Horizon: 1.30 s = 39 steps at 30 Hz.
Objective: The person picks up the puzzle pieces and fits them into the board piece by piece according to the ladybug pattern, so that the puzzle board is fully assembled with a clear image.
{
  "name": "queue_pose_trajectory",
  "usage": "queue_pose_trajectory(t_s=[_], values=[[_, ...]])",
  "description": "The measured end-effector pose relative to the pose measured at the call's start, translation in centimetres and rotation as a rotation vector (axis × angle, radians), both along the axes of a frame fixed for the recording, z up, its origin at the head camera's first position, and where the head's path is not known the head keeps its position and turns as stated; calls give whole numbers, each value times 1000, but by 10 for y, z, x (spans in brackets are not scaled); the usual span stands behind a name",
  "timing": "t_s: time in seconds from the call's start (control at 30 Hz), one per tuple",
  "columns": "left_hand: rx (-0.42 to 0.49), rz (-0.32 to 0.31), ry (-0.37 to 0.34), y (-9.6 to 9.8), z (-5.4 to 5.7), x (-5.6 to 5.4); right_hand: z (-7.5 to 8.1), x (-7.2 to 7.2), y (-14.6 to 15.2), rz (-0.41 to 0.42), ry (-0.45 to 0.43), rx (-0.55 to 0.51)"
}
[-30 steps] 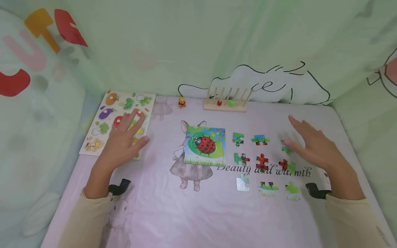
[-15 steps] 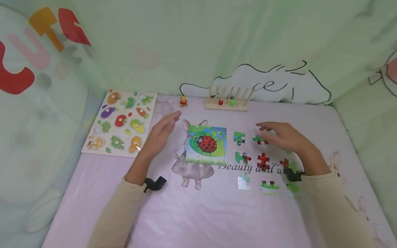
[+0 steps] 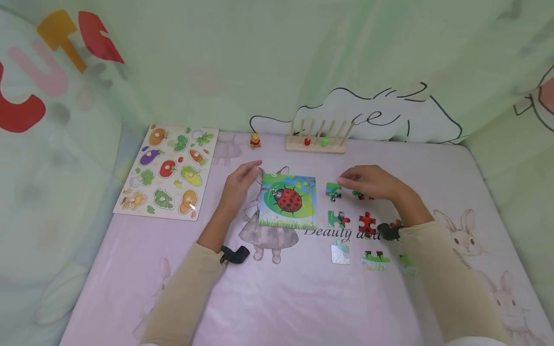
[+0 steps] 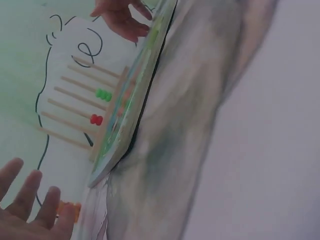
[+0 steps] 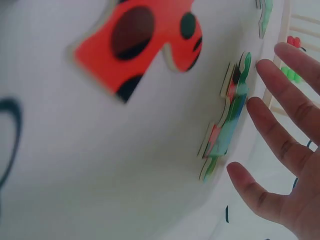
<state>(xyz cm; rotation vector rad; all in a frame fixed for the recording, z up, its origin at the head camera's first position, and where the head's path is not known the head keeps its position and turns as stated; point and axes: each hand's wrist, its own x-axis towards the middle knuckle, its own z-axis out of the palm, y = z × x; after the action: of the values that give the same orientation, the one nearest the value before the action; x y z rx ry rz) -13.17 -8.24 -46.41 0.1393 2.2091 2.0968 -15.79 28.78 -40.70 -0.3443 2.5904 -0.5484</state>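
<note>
At the centre of the frame, the ladybug board (image 3: 288, 199) is flanked on its left by the left hand (image 3: 239, 186), fingers extended and nothing gripped, while the puzzle pieces (image 3: 367, 224) at centre right are partly hidden by the right hand (image 3: 373, 181), its fingers parted and nothing held.
</note>
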Motion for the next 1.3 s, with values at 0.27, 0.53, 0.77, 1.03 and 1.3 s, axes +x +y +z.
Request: queue_pose_trajectory(t_s=[0.27,0.53,0.77,1.03,1.3], values=[[-78,-10,87,0,-17,-3,-6,-8,-6,-9,-18,40],[-208,-16,161,-3,-23,-5,-12,-16,-9,26,-9,48],[-401,-75,294,-6,-32,-6,-12,-18,-13,38,-29,37],[-579,-169,347,-5,-35,-9,-10,-19,-14,42,-50,23],[-709,-296,313,-9,-32,-8,-16,-22,-14,9,-74,38]])
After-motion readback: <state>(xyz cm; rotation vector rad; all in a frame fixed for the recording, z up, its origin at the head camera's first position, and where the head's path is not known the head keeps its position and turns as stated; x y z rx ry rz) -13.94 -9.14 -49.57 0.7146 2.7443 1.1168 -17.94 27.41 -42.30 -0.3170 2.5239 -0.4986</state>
